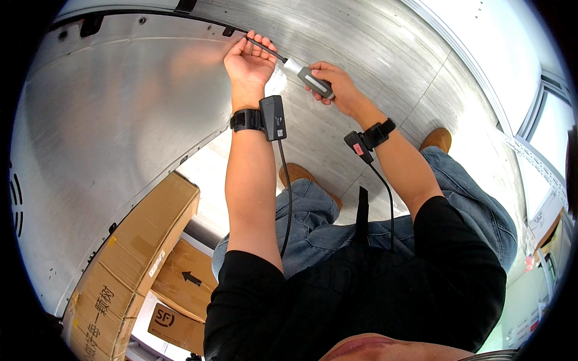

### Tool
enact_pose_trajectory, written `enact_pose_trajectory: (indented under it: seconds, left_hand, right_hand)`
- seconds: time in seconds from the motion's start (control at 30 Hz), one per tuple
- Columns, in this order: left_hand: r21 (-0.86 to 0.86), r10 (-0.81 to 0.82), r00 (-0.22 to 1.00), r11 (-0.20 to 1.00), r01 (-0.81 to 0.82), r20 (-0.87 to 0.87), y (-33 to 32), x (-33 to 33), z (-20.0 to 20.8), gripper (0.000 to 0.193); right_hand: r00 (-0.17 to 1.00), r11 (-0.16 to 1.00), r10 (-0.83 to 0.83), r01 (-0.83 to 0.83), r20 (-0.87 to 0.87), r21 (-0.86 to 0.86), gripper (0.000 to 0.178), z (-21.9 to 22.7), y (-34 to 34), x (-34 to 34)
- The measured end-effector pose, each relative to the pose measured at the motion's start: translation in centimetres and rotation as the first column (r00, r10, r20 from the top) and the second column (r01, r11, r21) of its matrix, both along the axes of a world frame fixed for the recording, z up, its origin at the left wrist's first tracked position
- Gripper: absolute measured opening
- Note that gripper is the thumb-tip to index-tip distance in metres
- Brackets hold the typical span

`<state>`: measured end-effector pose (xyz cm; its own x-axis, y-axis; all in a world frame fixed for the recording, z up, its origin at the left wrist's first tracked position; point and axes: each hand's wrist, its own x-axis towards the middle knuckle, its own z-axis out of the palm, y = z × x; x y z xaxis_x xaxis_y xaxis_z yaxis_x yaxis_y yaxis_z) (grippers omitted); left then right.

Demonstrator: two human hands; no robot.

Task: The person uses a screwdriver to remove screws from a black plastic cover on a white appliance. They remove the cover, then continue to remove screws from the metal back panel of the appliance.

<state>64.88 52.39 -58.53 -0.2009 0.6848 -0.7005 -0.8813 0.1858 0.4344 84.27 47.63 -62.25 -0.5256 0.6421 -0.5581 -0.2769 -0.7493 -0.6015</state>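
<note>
My right hand [338, 87] is closed round the grey and white handle of a screwdriver [314, 80]. Its dark shaft slants up and left to the rim of a large metal panel [138, 78]. At that end my left hand [253, 65] is turned palm up, with half-curled fingers and the thumb about the shaft near its tip. Those fingertips are right beside the panel's dark upper edge. What the tip meets is too small to make out.
Long cardboard boxes [129, 265] lean beside the panel at lower left, with another brown box [183, 280] behind. Wood-look floor [391, 54] lies beyond my hands. White cabinet-like panels [500, 42] stand at right. Cables hang from black wrist devices [274, 117] on both my forearms.
</note>
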Motion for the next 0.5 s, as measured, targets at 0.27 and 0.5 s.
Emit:
enact_pose_trajectory:
  seconds: [0.27,0.5]
  left_hand:
    - [-0.002,0.002,1.0,1.0,-0.002,0.013,0.07,-0.22,-0.16,0.022]
    - [0.01,0.001,1.0,1.0,-0.001,0.014,-0.01,-0.42,-0.43,0.023]
  right_hand:
    - [0.998,1.0,-0.003,0.001,-0.065,-0.024,0.022,-0.56,0.09,0.1]
    - [0.995,0.999,0.005,-0.009,-0.097,-0.041,0.023,-0.25,0.1,0.1]
